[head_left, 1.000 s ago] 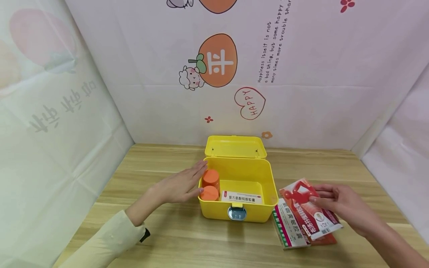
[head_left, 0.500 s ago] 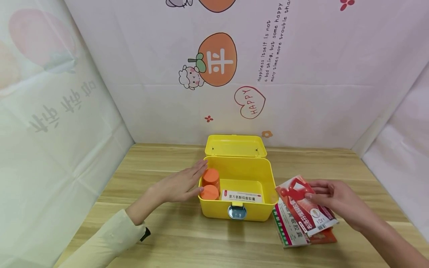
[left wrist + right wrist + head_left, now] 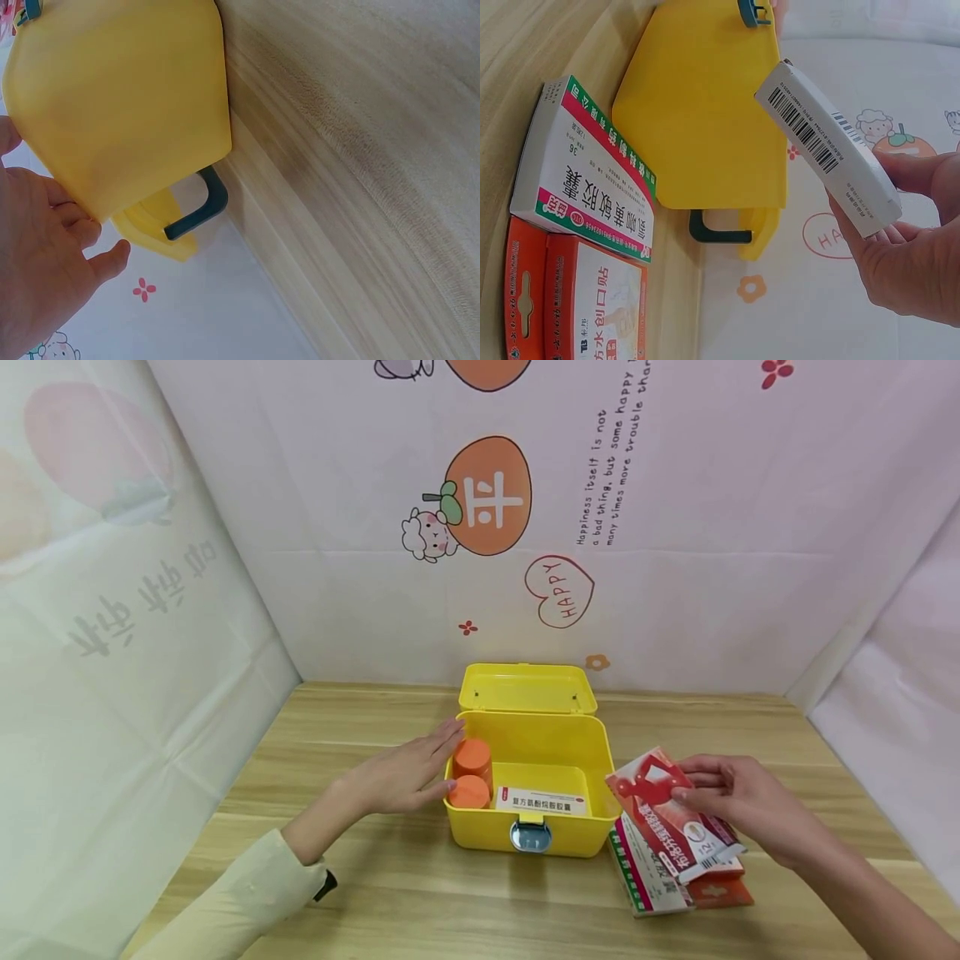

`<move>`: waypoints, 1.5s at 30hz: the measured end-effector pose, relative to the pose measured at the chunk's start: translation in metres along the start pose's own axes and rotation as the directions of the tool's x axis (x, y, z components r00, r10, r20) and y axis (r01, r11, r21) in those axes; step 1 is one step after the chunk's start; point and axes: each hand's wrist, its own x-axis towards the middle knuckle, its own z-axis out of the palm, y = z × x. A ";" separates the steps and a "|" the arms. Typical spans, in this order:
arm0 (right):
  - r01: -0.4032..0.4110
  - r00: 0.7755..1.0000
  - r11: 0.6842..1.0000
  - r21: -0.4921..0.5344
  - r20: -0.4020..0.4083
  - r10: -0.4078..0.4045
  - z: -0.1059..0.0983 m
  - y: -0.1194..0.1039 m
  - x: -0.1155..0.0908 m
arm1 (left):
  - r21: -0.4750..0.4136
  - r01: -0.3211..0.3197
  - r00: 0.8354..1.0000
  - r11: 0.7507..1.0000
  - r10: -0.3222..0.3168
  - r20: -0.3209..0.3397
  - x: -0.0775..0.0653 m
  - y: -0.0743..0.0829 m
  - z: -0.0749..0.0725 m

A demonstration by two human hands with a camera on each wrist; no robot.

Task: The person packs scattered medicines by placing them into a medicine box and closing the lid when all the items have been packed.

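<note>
My right hand (image 3: pixel 742 797) pinches a red and white medicine box (image 3: pixel 660 814) between thumb and fingers, just right of the yellow storage box (image 3: pixel 480 837). The right wrist view shows the barcoded white end of this medicine box (image 3: pixel 829 146), tilted in the air. My left hand (image 3: pixel 397 777) rests with extended fingers at the left rim of the storage box, also visible in the left wrist view. Inside stand two orange-lidded bottles (image 3: pixel 472 757) and a white medicine carton (image 3: pixel 542 802). The storage box's lid (image 3: pixel 527 688) is tipped back.
Beneath the held medicine box lie a white and green capsule carton (image 3: pixel 589 165) and orange-red packages (image 3: pixel 596 304) on the wooden table (image 3: pixel 390 893). A dark handle (image 3: pixel 718 231) juts from the storage box's lid. Printed white cloth (image 3: pixel 337 610) walls the table's back and sides.
My right hand has moved left and slightly away from me with the medicine box, bringing it nearer the storage box's right rim. The left hand stays in place.
</note>
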 end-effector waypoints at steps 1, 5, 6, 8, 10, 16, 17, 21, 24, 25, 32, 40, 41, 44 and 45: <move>0.003 1.000 1.000 0.001 0.003 -0.003 0.000 0.000 0.000 | -0.001 -0.002 1.000 1.000 0.002 -0.001 0.000 0.000 0.000; 0.017 1.000 1.000 0.003 0.008 -0.017 0.001 -0.001 0.002 | -0.007 -0.006 1.000 1.000 0.006 -0.004 0.000 0.000 0.000; 0.021 1.000 1.000 0.003 0.009 -0.021 0.001 -0.002 0.002 | -0.008 -0.005 1.000 1.000 0.005 -0.002 0.000 0.000 0.000; 0.024 1.000 1.000 0.000 0.007 -0.024 0.001 -0.003 0.003 | -0.008 -0.002 1.000 1.000 0.002 0.002 0.000 0.000 0.000; 0.021 1.000 1.000 0.002 0.008 -0.021 0.002 -0.005 0.005 | -0.008 0.000 1.000 1.000 0.000 0.004 0.000 0.000 -0.001; 0.011 1.000 1.000 -0.003 0.017 -0.010 0.005 -0.011 0.008 | -0.013 0.003 1.000 1.000 -0.003 0.010 0.001 -0.001 0.000; 0.014 1.000 1.000 -0.005 0.017 -0.014 0.006 -0.012 0.009 | -0.012 0.004 1.000 1.000 -0.004 0.012 0.001 0.000 0.000; 0.028 0.999 0.999 -0.016 0.018 -0.028 0.007 -0.015 0.010 | -0.007 0.006 1.000 1.000 -0.006 0.016 0.001 0.000 0.000; 0.035 0.999 0.999 -0.036 0.016 -0.035 0.008 -0.018 0.012 | -0.006 0.003 1.000 1.000 -0.003 0.013 0.001 0.000 0.000; 0.038 0.999 0.998 -0.044 0.016 -0.038 0.008 -0.019 0.013 | -0.006 0.002 1.000 1.000 -0.002 0.012 0.001 0.000 0.000; 0.066 0.998 0.994 -0.089 0.007 -0.065 0.011 -0.030 0.018 | -0.012 0.001 1.000 1.000 -0.001 0.006 0.001 0.000 -0.001; 0.073 0.997 0.988 -0.140 0.011 -0.072 0.013 -0.040 0.024 | 0.001 0.007 1.000 1.000 -0.007 0.014 0.000 0.001 -0.002; 0.073 0.997 0.987 -0.141 0.013 -0.072 0.014 -0.041 0.024 | 0.000 0.005 1.000 1.000 -0.005 0.014 0.000 0.001 -0.002; 0.081 0.997 0.987 -0.140 0.022 -0.079 0.014 -0.044 0.026 | 0.000 0.002 1.000 1.000 -0.002 0.015 0.001 0.000 -0.001; 0.087 0.996 0.986 -0.139 0.025 -0.084 0.015 -0.045 0.027 | -0.001 0.001 1.000 1.000 -0.001 0.016 0.001 0.000 -0.001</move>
